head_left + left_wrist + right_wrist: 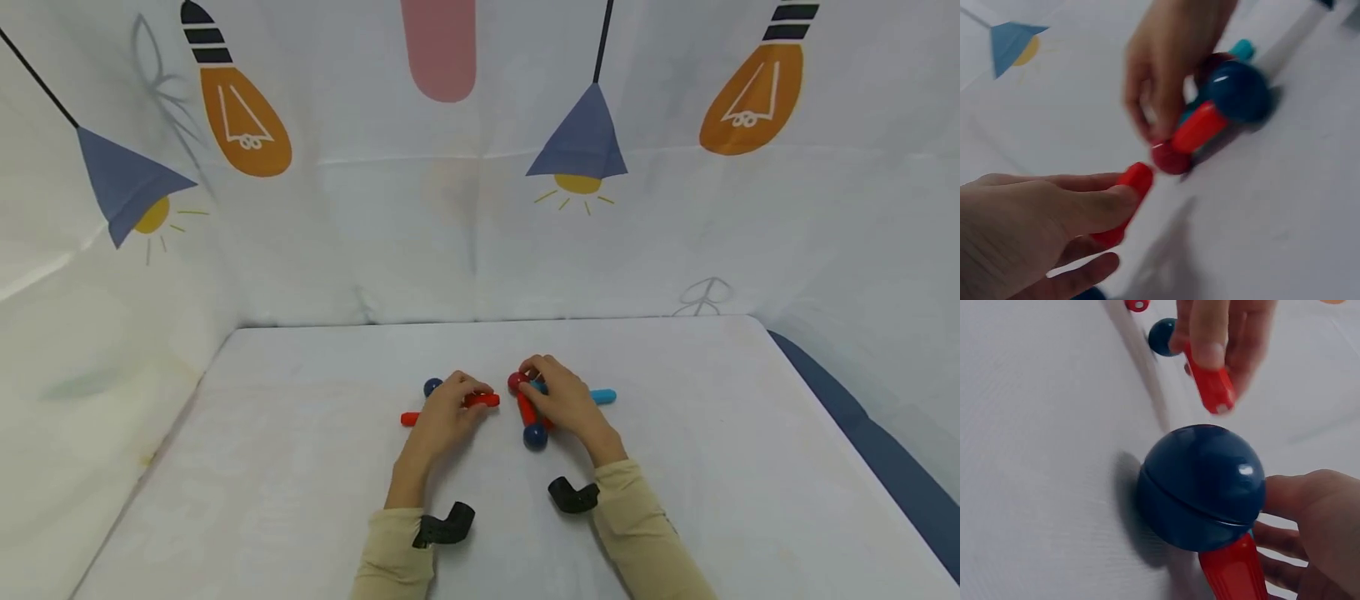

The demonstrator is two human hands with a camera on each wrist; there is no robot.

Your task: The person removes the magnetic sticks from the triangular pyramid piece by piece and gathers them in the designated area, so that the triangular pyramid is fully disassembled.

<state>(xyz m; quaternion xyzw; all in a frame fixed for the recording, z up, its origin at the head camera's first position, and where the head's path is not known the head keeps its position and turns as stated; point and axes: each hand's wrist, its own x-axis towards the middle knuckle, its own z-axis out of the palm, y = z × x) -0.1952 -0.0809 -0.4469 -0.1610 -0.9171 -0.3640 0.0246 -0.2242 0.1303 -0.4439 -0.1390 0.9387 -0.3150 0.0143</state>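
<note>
My left hand point(442, 423) pinches a short red rod point(1138, 182) between thumb and fingers, its free end pointing toward the right hand. My right hand point(567, 402) grips a small red ball point(1170, 158) with its fingertips. From that ball a red rod point(1200, 127) runs to a dark blue ball point(1200, 484), which sits nearer the table's front. In the left wrist view the red rod's tip is close beside the red ball. A light blue rod point(603, 397) extends from beneath the right hand, which partly hides the joined pieces.
Behind the left hand lie another dark blue ball point(432, 387) and a red rod point(409, 419), both partly covered. A black curved piece point(447, 527) shows at the left wrist, another point(572, 496) at the right. White printed cloth point(360, 242) hangs behind the white table point(300, 483).
</note>
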